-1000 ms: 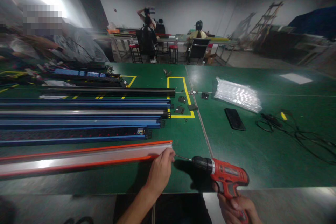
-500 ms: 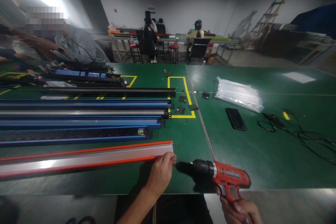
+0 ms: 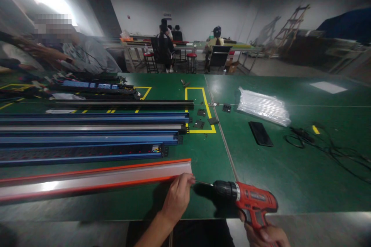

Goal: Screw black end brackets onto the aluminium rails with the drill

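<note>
My right hand (image 3: pixel 268 235) is wrapped round the grip of a red and black cordless drill (image 3: pixel 256 198), whose long thin bit (image 3: pixel 204 182) points left. My left hand (image 3: pixel 178 197) is closed in a pinch at the bit's tip, beside the right end of an orange-edged metal profile (image 3: pixel 116 175). What the pinched fingers hold is too small to make out. The profile lies along the table's near side, its inner channel pale and shiny.
Blue and black profiles (image 3: pixel 87 137) lie farther back on the green table (image 3: pixel 304 173). Small black end pieces (image 3: pixel 199 124) lie near yellow tape. To the right are a phone (image 3: pixel 261 134), a plastic-wrapped bundle (image 3: pixel 262 107) and cables (image 3: pixel 333 150). A person (image 3: pixel 89 54) is at the left.
The whole scene sits slightly lower in the picture. Both hands, the drill and the orange-edged profile keep nearly the same places relative to each other.
</note>
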`<control>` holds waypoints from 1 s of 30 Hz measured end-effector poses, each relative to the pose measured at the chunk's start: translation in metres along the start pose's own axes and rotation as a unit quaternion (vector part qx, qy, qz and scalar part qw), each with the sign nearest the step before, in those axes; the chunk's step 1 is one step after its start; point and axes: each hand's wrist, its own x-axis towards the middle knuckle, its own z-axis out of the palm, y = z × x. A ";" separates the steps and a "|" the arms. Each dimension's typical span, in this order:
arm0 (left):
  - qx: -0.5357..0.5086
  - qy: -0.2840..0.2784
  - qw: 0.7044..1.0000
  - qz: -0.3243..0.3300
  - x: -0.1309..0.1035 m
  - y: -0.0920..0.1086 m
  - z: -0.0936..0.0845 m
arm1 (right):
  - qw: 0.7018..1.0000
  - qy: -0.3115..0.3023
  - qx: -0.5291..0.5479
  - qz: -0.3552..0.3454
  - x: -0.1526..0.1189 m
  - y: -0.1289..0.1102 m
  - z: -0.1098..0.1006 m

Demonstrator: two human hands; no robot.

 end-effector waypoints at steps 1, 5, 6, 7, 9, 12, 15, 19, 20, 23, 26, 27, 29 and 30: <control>-0.001 0.002 1.000 0.000 0.000 0.000 0.000 | 1.000 0.006 -0.003 0.000 0.000 -0.001 0.001; 0.015 -0.010 1.000 -0.003 0.000 -0.002 -0.002 | 0.999 0.020 -0.027 0.035 0.000 -0.005 0.004; 0.023 -0.017 1.000 -0.005 0.000 -0.001 -0.003 | 0.998 0.021 -0.030 0.044 0.001 -0.006 0.004; 0.032 -0.022 0.999 -0.008 -0.001 -0.001 -0.005 | 0.998 0.020 -0.031 0.046 0.001 -0.006 0.004; 0.048 -0.027 0.998 -0.017 -0.002 0.000 -0.008 | 0.999 0.017 -0.024 0.032 0.003 -0.006 0.004; 0.052 -0.009 0.998 -0.018 -0.004 0.003 -0.013 | 1.000 0.003 -0.020 0.022 0.006 -0.002 0.004; 0.042 0.013 0.999 0.002 -0.005 0.003 -0.019 | 1.000 -0.016 -0.013 0.023 0.009 0.001 0.003; 0.030 0.017 0.999 0.020 -0.005 -0.001 -0.024 | 1.000 -0.019 -0.003 0.018 0.012 0.007 0.002; 0.030 0.019 0.999 0.024 -0.004 -0.003 -0.025 | 1.000 -0.015 -0.007 0.019 0.013 0.008 0.001; 0.035 0.027 0.998 0.045 -0.002 -0.005 -0.028 | 0.999 0.001 -0.025 0.023 0.015 0.009 -0.003; 0.042 0.031 0.995 0.088 0.003 -0.005 -0.028 | 0.997 -0.012 -0.050 0.057 0.015 0.006 -0.006; 0.045 0.030 0.993 0.104 0.005 -0.004 -0.028 | 0.996 -0.025 -0.051 0.066 0.014 0.005 -0.007; 0.048 0.029 0.990 0.133 0.007 -0.004 -0.027 | 0.996 -0.045 -0.039 0.067 0.012 0.003 -0.005; 0.050 0.030 0.988 0.144 0.007 -0.004 -0.026 | 0.997 -0.046 -0.027 0.058 0.010 0.003 -0.003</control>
